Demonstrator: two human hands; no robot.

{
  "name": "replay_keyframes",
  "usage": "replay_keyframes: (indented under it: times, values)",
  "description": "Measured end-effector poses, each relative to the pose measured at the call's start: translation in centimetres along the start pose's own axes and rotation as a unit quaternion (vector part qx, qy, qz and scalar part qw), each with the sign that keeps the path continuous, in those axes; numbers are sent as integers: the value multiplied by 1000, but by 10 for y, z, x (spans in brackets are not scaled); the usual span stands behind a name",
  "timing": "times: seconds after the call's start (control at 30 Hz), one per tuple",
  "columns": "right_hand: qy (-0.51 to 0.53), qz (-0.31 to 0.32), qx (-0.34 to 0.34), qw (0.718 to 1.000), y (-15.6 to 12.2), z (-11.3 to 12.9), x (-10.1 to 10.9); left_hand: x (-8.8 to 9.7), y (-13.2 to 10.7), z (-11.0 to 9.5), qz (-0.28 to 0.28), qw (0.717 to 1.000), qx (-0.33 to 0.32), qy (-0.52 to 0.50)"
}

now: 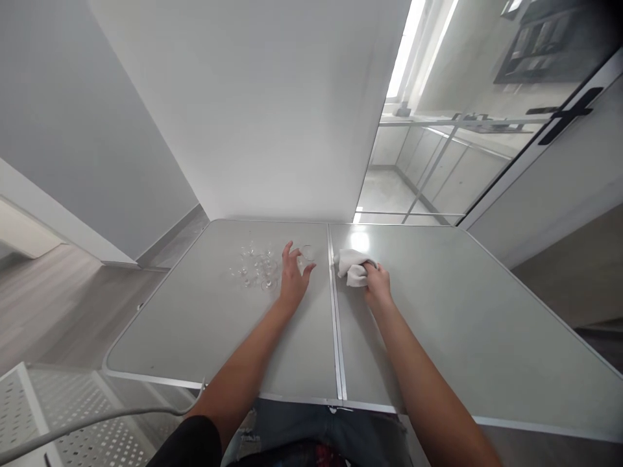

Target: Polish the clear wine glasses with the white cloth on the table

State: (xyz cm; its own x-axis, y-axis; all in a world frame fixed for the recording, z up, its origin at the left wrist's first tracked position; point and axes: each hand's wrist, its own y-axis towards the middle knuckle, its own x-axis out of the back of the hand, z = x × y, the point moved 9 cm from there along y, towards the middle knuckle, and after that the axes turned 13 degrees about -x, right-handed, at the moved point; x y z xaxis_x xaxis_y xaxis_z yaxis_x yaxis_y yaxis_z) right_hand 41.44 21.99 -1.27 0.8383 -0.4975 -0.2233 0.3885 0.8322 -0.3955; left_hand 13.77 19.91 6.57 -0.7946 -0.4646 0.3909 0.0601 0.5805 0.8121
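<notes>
A crumpled white cloth (351,262) is gripped in my right hand (378,281), just right of the table's middle seam. My left hand (294,277) is open, its thumb and fingers spread apart beside a small clear glass (307,251). Whether the fingertips touch that glass I cannot tell. Left of this hand, a cluster of several small clear glasses (257,267) stands close together on the table. Their outlines are faint because they are see-through.
The pale grey-green folding table (438,337) has a metal edge and a metal seam (337,324). A white wall (272,117) rises behind it. A glass door (428,149) stands at the back right. A perforated white rack (87,415) and a grey cable (121,413) are at the lower left.
</notes>
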Motion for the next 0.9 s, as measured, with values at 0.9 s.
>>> replay_keyframes:
  times: [0.9]
  values:
    - [-175,380,120,900,-104,35,-76,-17,-5,-40,115,988,-100,-4]
